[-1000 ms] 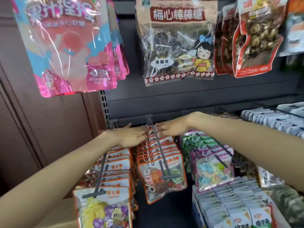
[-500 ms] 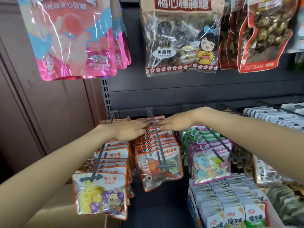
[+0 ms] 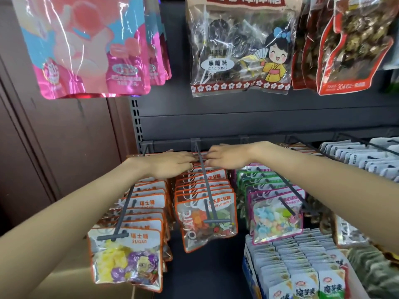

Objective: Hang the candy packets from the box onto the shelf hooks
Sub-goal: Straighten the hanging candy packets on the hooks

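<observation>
Orange-edged vitamin C candy packets (image 3: 207,221) hang in a dense row on the middle shelf hook (image 3: 207,190). Both my hands are at the back end of that hook, close to the rail. My left hand (image 3: 170,164) lies flat on the rear packet tops left of the hook, fingers fairly straight. My right hand (image 3: 226,157) rests on the packet tops right of the hook, its fingertips bent down against them. The fingertips nearly meet at the hook. Whether a packet is between them is hidden.
Sugar packets (image 3: 125,255) fill the left hook, and purple and green packets (image 3: 276,214) the right one. Large bags (image 3: 86,46) hang overhead. A cardboard box (image 3: 64,283) sits low left. Boxed packets (image 3: 298,266) stand low right. A brown wall bounds the left side.
Both hands have slid a little further back along the middle hook toward the rail, staying on the packet tops. The view has tilted slightly downward.
</observation>
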The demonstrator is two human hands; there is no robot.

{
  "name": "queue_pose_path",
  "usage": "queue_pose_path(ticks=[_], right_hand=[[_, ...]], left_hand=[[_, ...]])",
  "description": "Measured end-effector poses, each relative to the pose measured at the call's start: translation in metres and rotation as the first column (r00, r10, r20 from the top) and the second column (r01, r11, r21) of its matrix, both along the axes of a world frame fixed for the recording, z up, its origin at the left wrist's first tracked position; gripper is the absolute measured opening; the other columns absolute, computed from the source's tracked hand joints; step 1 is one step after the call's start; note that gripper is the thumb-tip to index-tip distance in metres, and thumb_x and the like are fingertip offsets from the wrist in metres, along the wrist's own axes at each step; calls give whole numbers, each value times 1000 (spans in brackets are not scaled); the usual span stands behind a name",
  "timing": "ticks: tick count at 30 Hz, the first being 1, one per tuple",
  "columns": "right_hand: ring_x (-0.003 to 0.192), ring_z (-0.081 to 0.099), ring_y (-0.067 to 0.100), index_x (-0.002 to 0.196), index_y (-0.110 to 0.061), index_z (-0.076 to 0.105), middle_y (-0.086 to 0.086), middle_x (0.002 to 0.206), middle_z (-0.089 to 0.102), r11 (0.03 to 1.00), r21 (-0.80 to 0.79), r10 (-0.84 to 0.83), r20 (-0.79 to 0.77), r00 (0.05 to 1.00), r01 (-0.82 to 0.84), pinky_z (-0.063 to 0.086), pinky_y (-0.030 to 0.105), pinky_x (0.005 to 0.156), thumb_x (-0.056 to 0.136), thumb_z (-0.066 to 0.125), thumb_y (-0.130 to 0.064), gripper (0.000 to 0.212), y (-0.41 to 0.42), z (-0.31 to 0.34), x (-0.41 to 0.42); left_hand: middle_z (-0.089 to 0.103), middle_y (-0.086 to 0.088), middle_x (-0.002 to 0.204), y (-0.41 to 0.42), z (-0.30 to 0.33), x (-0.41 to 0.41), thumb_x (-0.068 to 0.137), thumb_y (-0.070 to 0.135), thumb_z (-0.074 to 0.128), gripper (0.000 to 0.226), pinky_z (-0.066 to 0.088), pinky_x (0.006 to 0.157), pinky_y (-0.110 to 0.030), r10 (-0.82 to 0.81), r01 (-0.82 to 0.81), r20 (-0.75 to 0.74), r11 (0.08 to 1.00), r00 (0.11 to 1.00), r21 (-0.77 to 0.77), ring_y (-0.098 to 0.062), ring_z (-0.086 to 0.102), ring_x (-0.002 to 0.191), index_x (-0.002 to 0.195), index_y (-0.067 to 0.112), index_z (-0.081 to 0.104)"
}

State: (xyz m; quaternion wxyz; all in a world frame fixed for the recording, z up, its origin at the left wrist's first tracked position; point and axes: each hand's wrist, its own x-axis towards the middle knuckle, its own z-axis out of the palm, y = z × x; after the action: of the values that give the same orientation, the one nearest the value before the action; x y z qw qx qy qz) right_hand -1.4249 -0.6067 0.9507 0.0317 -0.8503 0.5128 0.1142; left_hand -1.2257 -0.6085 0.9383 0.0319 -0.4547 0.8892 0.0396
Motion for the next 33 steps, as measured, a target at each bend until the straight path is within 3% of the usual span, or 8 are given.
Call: queue_pose_path(ticks=[2, 4, 7, 11, 15, 26, 30, 33], right_hand=[[139, 29, 21, 151, -21, 27, 3, 152, 32, 999, -32, 8, 43, 999, -6, 24, 37, 116, 104, 25, -46, 54, 3, 4, -3], [141, 28, 19, 154, -18, 21, 2, 156, 27, 998, -58, 7, 61, 998, -4, 24, 31, 115, 104, 29, -41, 55, 10, 6, -7], [143, 25, 15, 155, -20, 15, -4, 159, 22, 999, -22, 39, 49, 998, -38, 21, 25, 113, 105, 30, -35, 54, 23, 5, -13], [149, -5, 11, 154, -18, -3, -3, 162, -7, 997, 66, 47, -102, 994, -41, -2, 26, 118, 104, 21, -46, 63, 30, -4, -14], [146, -19, 11, 152, -19, -15, -3, 159, -23, 998, 57, 32, -217, 976, -20, -7, 38, 120, 97, 10, -61, 73, 36, -11, -12], [145, -21, 10, 152, -18, -13, -4, 159, -21, 999, 40, 46, -254, 966, -37, -12, 40, 120, 68, -2, -81, 106, 59, -6, -13], [148, -11, 10, 154, -17, -7, -4, 161, -12, 994, 47, 108, -179, 978, -101, -5, 37, 121, 84, 4, -73, 90, 68, -5, -18], [149, -6, 14, 154, -14, -3, 0, 162, -7, 992, 43, 122, -161, 979, -116, 0, 39, 122, 90, 10, -69, 86, 69, -7, -17]], left_hand=[[9, 1, 162, 8, 5, -1, 105, 29, 28, 51, 4, 121, -39, 33, -33, -15, 999, 999, 14, -14, 10, 148, 153, 18, 16], [-1, 0, 162, 15, 8, 4, 104, 29, 30, 55, 2, 119, -31, 50, -50, -25, 999, 998, 0, -14, 6, 148, 154, 17, 9], [4, -2, 162, 27, 10, 10, 103, 26, 38, 61, 4, 111, -14, 53, -54, -46, 998, 998, -19, -12, 7, 148, 154, 15, 8], [4, 1, 162, 38, 8, 1, 103, 36, 36, 63, 4, 115, -20, 47, -47, 9, 999, 999, -8, -11, 6, 148, 155, 18, 7], [-13, -6, 160, 44, -6, -12, 103, 46, 27, 67, -3, 118, -29, 84, -100, 160, 990, 984, 99, -19, -10, 148, 154, 17, -6], [-14, -8, 160, 64, -3, -15, 105, 37, 22, 60, -4, 118, -32, 218, -233, 124, 965, 968, 121, -23, -11, 148, 154, 16, -6], [-9, -11, 161, 79, 3, -11, 105, 29, 30, 61, 3, 117, -26, 318, -320, 37, 939, 947, 128, -21, -4, 149, 153, 12, -2], [6, -8, 161, 93, 0, -14, 103, 26, 36, 58, 11, 113, -19, 378, -370, -138, 926, 916, 80, -17, 7, 149, 154, 11, 12]])
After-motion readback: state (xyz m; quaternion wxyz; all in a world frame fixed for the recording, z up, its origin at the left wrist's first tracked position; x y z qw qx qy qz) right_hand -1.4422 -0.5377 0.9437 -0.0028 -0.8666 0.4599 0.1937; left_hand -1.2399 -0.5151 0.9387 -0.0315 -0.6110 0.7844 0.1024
